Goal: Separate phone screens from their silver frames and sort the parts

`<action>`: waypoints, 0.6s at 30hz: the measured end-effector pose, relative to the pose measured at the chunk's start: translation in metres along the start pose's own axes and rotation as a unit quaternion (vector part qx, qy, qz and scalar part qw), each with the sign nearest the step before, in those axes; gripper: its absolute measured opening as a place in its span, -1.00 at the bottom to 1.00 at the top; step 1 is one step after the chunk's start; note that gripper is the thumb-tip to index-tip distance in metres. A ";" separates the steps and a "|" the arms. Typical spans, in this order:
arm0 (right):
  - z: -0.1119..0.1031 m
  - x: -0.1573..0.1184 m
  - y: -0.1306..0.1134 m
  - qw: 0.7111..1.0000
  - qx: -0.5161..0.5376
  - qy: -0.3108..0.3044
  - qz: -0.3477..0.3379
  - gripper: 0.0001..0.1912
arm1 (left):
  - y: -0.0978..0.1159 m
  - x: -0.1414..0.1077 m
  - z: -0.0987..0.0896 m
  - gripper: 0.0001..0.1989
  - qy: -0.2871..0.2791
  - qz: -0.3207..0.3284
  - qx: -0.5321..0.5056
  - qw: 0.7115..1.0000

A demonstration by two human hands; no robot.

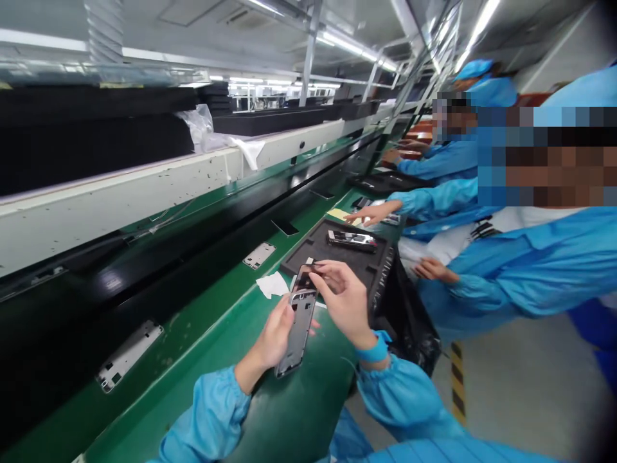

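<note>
My left hand (274, 334) is closed around a grey phone frame (299, 331), which is tilted above the green bench with small cutouts near its upper end. A dark glossy panel (304, 278) sits just beyond the frame's upper end, partly covered by my fingers. My right hand (344, 299) pinches at this panel's upper right edge; whether panel and frame are joined I cannot tell. A blue band circles my right wrist. Close by, a black foam tray (308, 245) holds phones (351, 241), and a crumpled white paper (272, 285) lies beside it.
Along the dark conveyor belt (193, 257) and its green edge lie a loose phone frame (130, 357), another pale frame (260, 255) and a dark panel (284, 227). A co-worker's hand (373, 212) reaches over the tray's far side. A black plastic bag (409, 315) hangs at the bench edge.
</note>
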State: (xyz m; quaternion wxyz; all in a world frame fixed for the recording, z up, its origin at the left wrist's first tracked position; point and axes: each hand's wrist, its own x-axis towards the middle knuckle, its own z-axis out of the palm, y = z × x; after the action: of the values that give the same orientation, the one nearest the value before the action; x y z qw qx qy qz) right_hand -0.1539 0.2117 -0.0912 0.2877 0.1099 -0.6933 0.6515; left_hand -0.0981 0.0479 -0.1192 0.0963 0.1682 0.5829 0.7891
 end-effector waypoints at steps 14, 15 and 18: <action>0.040 -0.024 -0.001 0.949 0.255 0.132 0.132 -0.47 | -0.022 0.004 -0.020 -0.21 -0.056 0.282 0.396 0.872; 0.040 -0.024 -0.002 0.945 0.266 0.132 0.134 -0.48 | -0.022 0.005 -0.022 -0.20 -0.062 0.284 0.408 0.865; 0.037 -0.022 -0.005 0.945 0.279 0.104 0.131 -0.54 | -0.021 0.005 -0.024 -0.17 -0.075 0.284 0.434 0.852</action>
State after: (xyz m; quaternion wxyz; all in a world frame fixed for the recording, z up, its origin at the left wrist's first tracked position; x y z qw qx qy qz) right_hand -0.1429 0.1703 -0.0981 0.2282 0.0254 -0.4578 0.8589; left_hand -0.1124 0.0341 -0.1448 -0.1713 0.4094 0.7839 0.4342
